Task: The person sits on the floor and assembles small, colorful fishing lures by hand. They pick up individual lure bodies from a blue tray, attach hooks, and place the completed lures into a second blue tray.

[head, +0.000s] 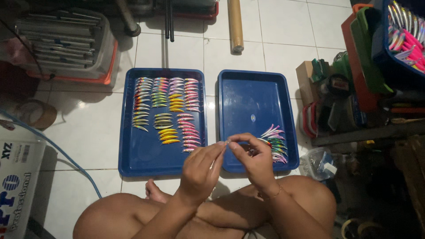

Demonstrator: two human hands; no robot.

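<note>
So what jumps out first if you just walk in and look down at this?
Probably the left blue tray on the white tiled floor, with neat rows of bright fishing lures in it. The right blue tray holds only a small heap of lures in its near right corner. In front of it the left hand and right hand meet fingertip to fingertip on something tiny.

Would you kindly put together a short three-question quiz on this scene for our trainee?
1. True or false: the left blue tray holds lures in neat rows.
2. Where do the loose lures lie in the right blue tray: A near right corner, B far left corner?
3. What do the left hand and right hand pinch between them?

Key: 1 true. 2 A. 3 A small lure, too small to detail.
</note>
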